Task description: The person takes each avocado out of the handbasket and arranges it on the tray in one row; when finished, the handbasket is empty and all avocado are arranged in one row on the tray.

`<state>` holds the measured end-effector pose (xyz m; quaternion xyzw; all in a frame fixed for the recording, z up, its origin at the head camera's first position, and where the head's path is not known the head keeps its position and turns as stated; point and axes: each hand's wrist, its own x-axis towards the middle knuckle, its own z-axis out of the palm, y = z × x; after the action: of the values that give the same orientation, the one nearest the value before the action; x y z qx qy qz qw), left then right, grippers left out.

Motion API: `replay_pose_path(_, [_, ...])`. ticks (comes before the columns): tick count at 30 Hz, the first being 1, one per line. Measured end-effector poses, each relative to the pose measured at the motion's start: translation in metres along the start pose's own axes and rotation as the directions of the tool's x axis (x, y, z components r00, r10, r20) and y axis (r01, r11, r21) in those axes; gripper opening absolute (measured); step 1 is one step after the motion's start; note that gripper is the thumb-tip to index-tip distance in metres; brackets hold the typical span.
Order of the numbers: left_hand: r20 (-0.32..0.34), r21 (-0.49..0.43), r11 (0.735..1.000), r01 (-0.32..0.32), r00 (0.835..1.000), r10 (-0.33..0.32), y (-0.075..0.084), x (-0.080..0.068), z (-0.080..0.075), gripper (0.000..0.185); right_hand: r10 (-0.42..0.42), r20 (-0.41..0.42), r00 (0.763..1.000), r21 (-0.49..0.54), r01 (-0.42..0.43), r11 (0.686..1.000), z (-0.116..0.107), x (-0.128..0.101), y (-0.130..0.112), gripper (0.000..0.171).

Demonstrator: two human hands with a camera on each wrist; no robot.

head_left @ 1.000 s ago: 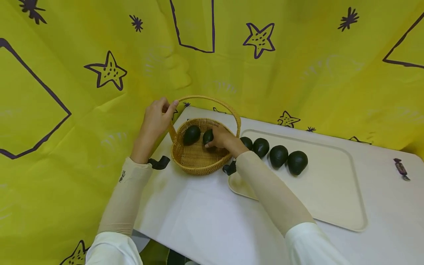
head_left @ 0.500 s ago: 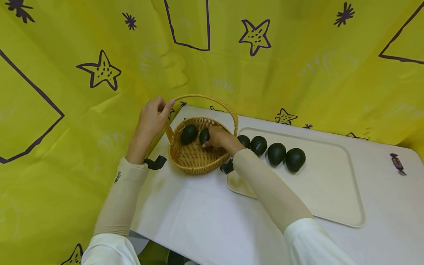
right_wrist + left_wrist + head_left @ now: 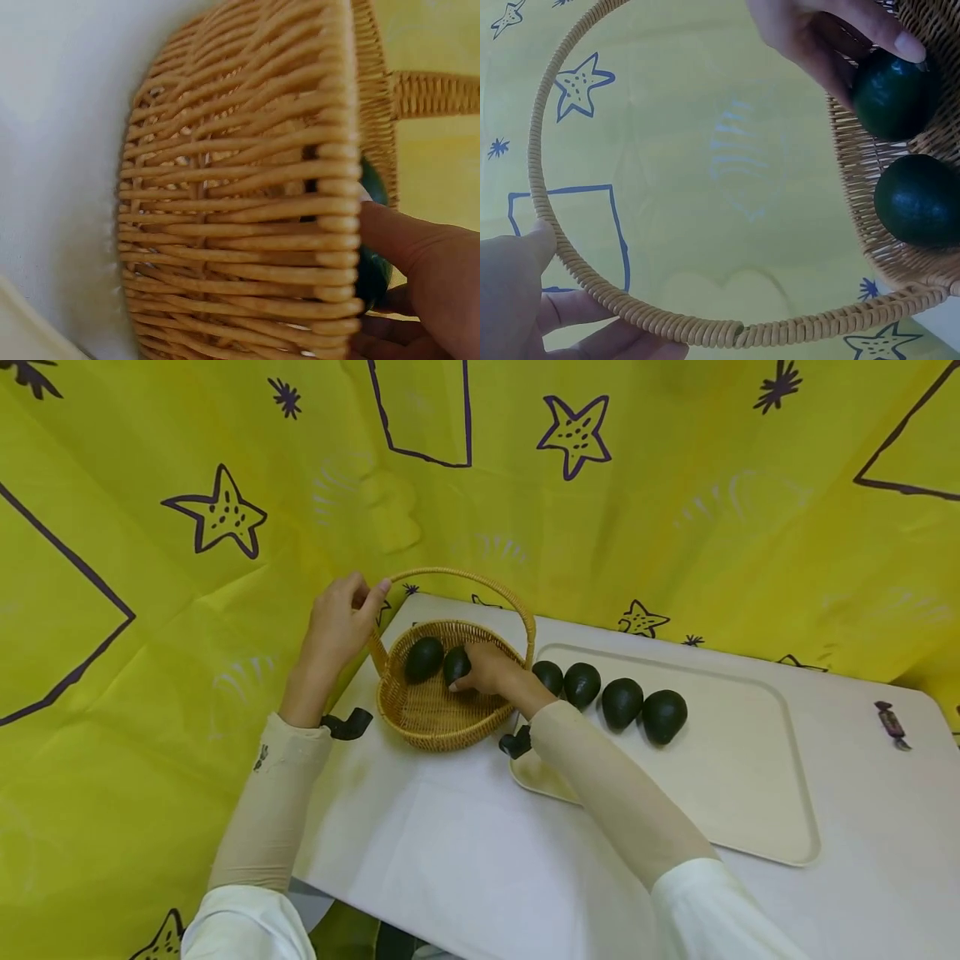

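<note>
A wicker basket (image 3: 435, 718) with a tall hoop handle (image 3: 467, 574) stands at the left end of the table. My left hand (image 3: 339, 617) holds the handle's left side, thumb on one face and fingers behind it in the left wrist view. Inside the basket, my right hand (image 3: 491, 670) grips a dark green avocado (image 3: 456, 667), its thumb and fingers around the fruit. Beside that one lies a second avocado (image 3: 919, 201), close to the basket's far left wall. From the right wrist, the woven wall (image 3: 247, 225) hides most of the held avocado.
Just right of the basket is a cream tray (image 3: 750, 777), with several avocados (image 3: 622, 703) in a row along its left part. A wrapped candy (image 3: 891, 724) lies at the table's right. Yellow patterned cloth (image 3: 480, 510) hangs close behind the basket.
The whole head view has shifted a little, so everything sits slightly further left and up. Both hands keep their holds, the right one still at the avocado inside the basket.
</note>
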<state>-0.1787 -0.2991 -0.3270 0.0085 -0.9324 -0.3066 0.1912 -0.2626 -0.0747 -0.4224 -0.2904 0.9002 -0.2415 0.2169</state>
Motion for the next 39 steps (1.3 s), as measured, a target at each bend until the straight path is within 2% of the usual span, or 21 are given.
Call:
replay_pose_path(7, [0.023,-0.005,1.000,-0.002,1.000,0.002,0.000,-0.001,-0.003,0.050,-0.111,-0.016,0.994,0.015,0.111,0.994,0.001,-0.022,-0.013,0.096])
replay_pose_path(12, [0.006,-0.007,1.000,-0.013,1.000,0.013,0.001,-0.001,-0.004,0.050,-0.190,-0.038,0.981,0.044,0.192,0.980,0.002,-0.042,-0.019,0.098])
replay_pose_path(17, [0.004,-0.007,1.000,-0.017,1.000,0.017,0.001,-0.001,-0.004,0.050,-0.216,-0.075,0.973,0.059,0.221,0.974,-0.002,-0.068,-0.016,0.099])
replay_pose_path(24, [0.015,0.008,1.000,-0.007,1.000,0.007,0.002,0.000,-0.008,0.051,-0.244,-0.106,0.964,0.121,0.256,0.959,-0.014,-0.109,0.002,0.097])
replay_pose_path(30, [0.010,0.017,1.000,-0.023,1.000,0.023,0.005,0.001,-0.012,0.053,-0.232,-0.166,0.958,0.104,0.251,0.962,-0.028,-0.150,0.017,0.098])
replay_pose_path(35, [0.029,0.014,1.000,-0.008,1.000,0.008,0.007,-0.002,-0.010,0.053,-0.224,-0.216,0.950,0.074,0.245,0.967,-0.039,-0.188,0.045,0.098])
replay_pose_path(39, [0.034,0.018,1.000,0.001,0.999,-0.001,0.007,-0.003,-0.008,0.055,-0.179,-0.274,0.945,0.049,0.199,0.979,-0.052,-0.215,0.074,0.097])
